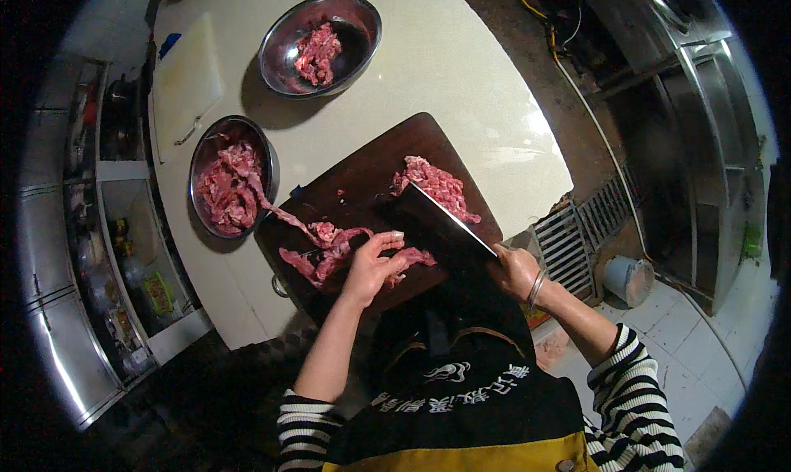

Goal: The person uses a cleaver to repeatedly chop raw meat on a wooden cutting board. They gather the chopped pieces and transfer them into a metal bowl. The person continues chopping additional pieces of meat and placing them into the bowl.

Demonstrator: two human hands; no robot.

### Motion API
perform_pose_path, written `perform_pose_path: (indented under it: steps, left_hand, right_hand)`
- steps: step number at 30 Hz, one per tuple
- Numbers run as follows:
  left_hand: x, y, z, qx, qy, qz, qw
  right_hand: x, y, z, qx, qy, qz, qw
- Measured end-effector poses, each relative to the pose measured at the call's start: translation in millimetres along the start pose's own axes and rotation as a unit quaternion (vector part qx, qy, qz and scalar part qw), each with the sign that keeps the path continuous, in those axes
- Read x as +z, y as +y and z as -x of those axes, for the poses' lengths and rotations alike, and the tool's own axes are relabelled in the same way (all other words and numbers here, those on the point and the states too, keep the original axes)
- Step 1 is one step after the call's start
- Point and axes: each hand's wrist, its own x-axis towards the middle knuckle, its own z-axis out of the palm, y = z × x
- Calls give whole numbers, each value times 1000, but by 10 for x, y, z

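My right hand [519, 272] grips a cleaver [445, 220] by its handle. The blade lies low over the dark wooden cutting board [371, 169], against a pile of sliced raw meat [435, 184]. Near the board's front edge, my left hand [372, 263] rests at strips of raw meat [330, 255], thumb and fingers apart; whether its fingertips pinch any meat I cannot tell. One long strip runs from these pieces over the rim of the left metal bowl [272, 175], which holds more raw meat [232, 187].
Farther back on the pale table [432, 51] stands a second metal bowl [364, 58] with some cut meat. A white cutting board [188, 82] lies at the left edge. A floor grate [565, 243] and a bucket [627, 280] are at the right, beyond the table's edge.
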Motion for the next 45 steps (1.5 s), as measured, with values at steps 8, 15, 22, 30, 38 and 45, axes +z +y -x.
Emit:
perform_pose_path:
  steps: [8, 15, 22, 30, 38, 45]
  left_hand:
    - [-177, 161, -36, 189, 167, -146, 957]
    - [-81, -13, 25, 255, 132, -512, 809]
    - [-343, 265, 42, 177, 213, -283, 918]
    - [39, 568, -401, 174, 128, -102, 971]
    - [162, -194, 100, 490, 147, -494, 703]
    - [129, -633, -90, 497, 186, -516, 673]
  right_hand:
    - [-18, -53, 26, 22, -30, 18, 999]
    - [7, -146, 213, -13, -88, -39, 995]
    - [121, -24, 291, 29, -77, -141, 987]
    - [74, -28, 372, 69, 18, -236, 969]
    - [-71, -239, 429, -19, -48, 69, 996]
    - [-17, -472, 452, 24, -168, 141, 975]
